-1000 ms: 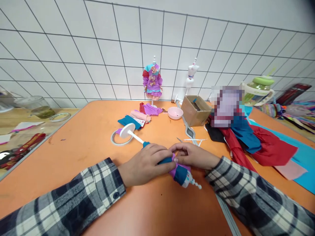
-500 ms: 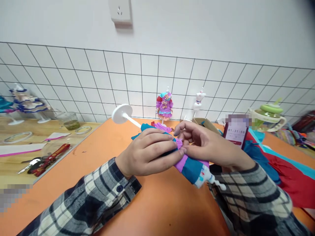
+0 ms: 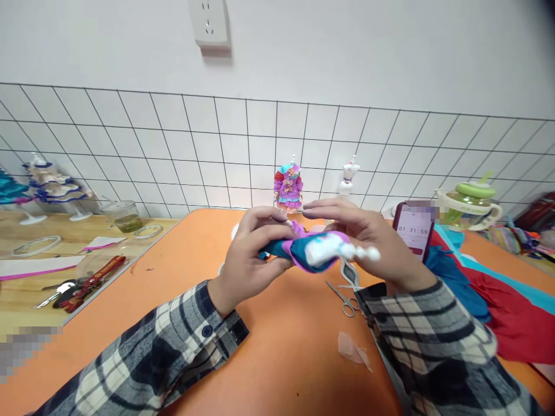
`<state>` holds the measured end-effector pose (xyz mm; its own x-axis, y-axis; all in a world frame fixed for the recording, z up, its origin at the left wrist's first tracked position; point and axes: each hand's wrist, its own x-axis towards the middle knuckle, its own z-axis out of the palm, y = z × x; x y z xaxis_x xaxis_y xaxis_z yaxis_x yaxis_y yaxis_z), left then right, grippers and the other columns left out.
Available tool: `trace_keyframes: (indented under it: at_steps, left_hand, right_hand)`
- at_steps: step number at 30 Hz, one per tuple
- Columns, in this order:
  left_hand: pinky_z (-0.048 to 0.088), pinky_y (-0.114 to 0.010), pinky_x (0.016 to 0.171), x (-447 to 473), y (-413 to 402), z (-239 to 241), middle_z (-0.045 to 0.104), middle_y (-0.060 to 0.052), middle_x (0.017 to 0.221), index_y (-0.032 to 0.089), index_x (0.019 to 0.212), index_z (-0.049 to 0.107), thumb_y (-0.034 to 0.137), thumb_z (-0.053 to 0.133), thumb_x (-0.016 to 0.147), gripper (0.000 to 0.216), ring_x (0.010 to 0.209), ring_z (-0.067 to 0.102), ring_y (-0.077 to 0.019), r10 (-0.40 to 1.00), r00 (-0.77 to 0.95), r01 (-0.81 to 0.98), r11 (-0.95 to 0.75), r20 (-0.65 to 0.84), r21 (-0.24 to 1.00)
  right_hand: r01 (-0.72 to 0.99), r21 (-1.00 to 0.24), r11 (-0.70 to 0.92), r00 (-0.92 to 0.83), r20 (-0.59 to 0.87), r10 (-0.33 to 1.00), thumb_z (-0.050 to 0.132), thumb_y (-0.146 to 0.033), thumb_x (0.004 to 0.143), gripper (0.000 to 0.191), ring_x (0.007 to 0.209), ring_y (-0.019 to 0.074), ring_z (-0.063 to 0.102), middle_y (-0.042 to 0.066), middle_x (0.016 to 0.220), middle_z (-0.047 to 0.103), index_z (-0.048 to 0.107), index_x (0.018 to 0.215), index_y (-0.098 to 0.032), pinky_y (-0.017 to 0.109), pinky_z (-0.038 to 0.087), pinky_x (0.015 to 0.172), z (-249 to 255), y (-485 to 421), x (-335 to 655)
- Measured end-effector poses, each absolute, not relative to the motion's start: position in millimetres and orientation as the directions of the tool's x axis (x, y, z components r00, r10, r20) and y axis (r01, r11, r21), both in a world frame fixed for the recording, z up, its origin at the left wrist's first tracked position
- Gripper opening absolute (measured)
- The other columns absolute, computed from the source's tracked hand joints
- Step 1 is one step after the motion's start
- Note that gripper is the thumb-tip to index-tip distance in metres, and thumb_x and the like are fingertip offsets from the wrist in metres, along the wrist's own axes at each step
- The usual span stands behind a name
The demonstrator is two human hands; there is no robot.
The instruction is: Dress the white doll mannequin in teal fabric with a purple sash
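So I've got the small mannequin (image 3: 323, 249) up over the orange table (image 3: 277, 358), between both hands, tipped over on its side with the knobbly neck end pointing right. It's wrapped in teal and purple cloth (image 3: 300, 252). My left hand (image 3: 245, 254) is gripping the wrapped body, fingers over the top and thumb underneath. My right hand (image 3: 373, 237) has its fingers stretched out over the far side, pretty loose looking, but the thumb's hidden, so I honestly can't tell if it's pinching anything.

Below that on the table: scissors (image 3: 348, 308) just by my right cuff, and a pale see-through scrap (image 3: 352, 348) nearer me. A dressed mannequin (image 3: 288, 186) and a bare mannequin (image 3: 350, 173) stand near the wall. Phone (image 3: 414, 228) is propped up off to the right reading 01:31:59, with blue cloth (image 3: 459, 286) and red cloth (image 3: 515, 323) beside it.
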<state>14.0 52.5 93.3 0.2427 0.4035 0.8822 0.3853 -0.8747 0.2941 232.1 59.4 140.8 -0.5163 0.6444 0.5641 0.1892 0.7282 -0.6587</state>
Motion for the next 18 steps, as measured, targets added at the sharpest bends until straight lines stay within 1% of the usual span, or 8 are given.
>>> trace_keyframes:
  at_steps: [3,4,6,9,12,14,16,18]
  left_hand:
    - [0.055,-0.036,0.08,24.5,51.0,91.4,0.062,-0.007,0.107,0.02,0.106,0.064,0.048,0.072,0.08,0.039,0.095,0.061,-0.0213,0.694,0.174,0.124,-0.719,0.699,0.683]
    - [0.054,-0.033,0.074,28.0,50.5,90.3,0.064,-0.007,0.103,0.02,0.11,0.062,0.05,0.071,0.08,0.043,0.089,0.062,-0.02,0.76,0.181,0.009,-0.636,0.624,0.772]
    - [0.052,-0.029,0.066,33.9,49.0,88.7,0.066,-0.005,0.093,0.019,0.115,0.061,0.048,0.07,0.082,0.045,0.078,0.061,-0.017,0.84,0.209,-0.202,-0.463,0.5,0.863]
    - [0.048,-0.025,0.063,39.4,44.7,89.9,0.065,-0.001,0.081,0.019,0.113,0.064,0.04,0.073,0.081,0.039,0.07,0.058,-0.0138,0.895,0.248,-0.431,-0.242,0.372,0.869]
    - [0.047,-0.024,0.064,40.9,40.7,93.2,0.067,-0.002,0.08,0.017,0.106,0.069,0.037,0.075,0.081,0.033,0.069,0.058,-0.0127,0.92,0.291,-0.549,-0.064,0.262,0.834]
    - [0.048,-0.023,0.065,40.4,40.3,94.0,0.069,-0.004,0.084,0.015,0.103,0.07,0.037,0.075,0.081,0.032,0.072,0.059,-0.0133,0.92,0.316,-0.588,-0.002,0.232,0.809]
    - [0.048,-0.021,0.065,39.4,41.6,93.3,0.069,-0.005,0.086,0.014,0.098,0.072,0.036,0.076,0.08,0.03,0.074,0.059,-0.013,0.914,0.331,-0.613,0.02,0.234,0.79]
    - [0.048,-0.02,0.064,38.3,43.5,92.2,0.069,-0.004,0.084,0.013,0.095,0.072,0.036,0.075,0.081,0.027,0.072,0.059,-0.0118,0.909,0.338,-0.629,0.025,0.244,0.777]
  right_hand:
    - [0.152,-0.752,0.641,-0.515,0.493,0.701,0.064,-0.03,0.086,0.037,0.113,0.0226,0.059,0.006,0.125,0.063,0.064,0.123,-0.026,0.037,0.054,0.087,134.4,64.6,225.3]
    - [0.159,-0.785,0.599,-0.514,0.452,0.729,0.064,-0.029,0.086,0.035,0.107,0.0215,0.061,0.006,0.12,0.066,0.065,0.121,-0.025,0.035,0.055,0.084,132.6,66.0,223.2]
    - [0.181,-0.846,0.502,-0.499,0.361,0.788,0.065,-0.028,0.084,0.031,0.096,0.0198,0.064,0.007,0.109,0.069,0.068,0.114,-0.022,0.031,0.055,0.073,130.2,67.6,220.5]
    - [0.153,-0.917,0.367,-0.443,0.269,0.855,0.068,-0.034,0.081,0.033,0.085,0.0178,0.063,0.007,0.097,0.069,0.068,0.111,-0.02,0.023,0.051,0.055,128.5,67.6,218.6]
    - [0.043,-0.954,0.298,-0.432,0.251,0.866,0.071,-0.036,0.078,0.038,0.078,0.0154,0.061,0.004,0.09,0.066,0.066,0.113,-0.022,0.019,0.047,0.047,127.3,66.9,216.6]
    - [-0.003,-0.961,0.277,-0.434,0.251,0.866,0.073,-0.034,0.077,0.031,0.075,0.0138,0.06,0.003,0.087,0.064,0.067,0.104,-0.022,0.017,0.045,0.044,126.3,66.9,215.0]
    - [-0.034,-0.966,0.257,-0.42,0.248,0.873,0.075,-0.033,0.075,0.023,0.07,0.0122,0.058,0.001,0.081,0.062,0.067,0.092,-0.02,0.015,0.042,0.041,125.1,67.6,213.3]
    - [-0.068,-0.968,0.243,-0.402,0.25,0.881,0.075,-0.033,0.074,0.021,0.067,0.0109,0.056,0.001,0.079,0.061,0.066,0.086,-0.019,0.014,0.041,0.039,123.7,68.2,211.3]
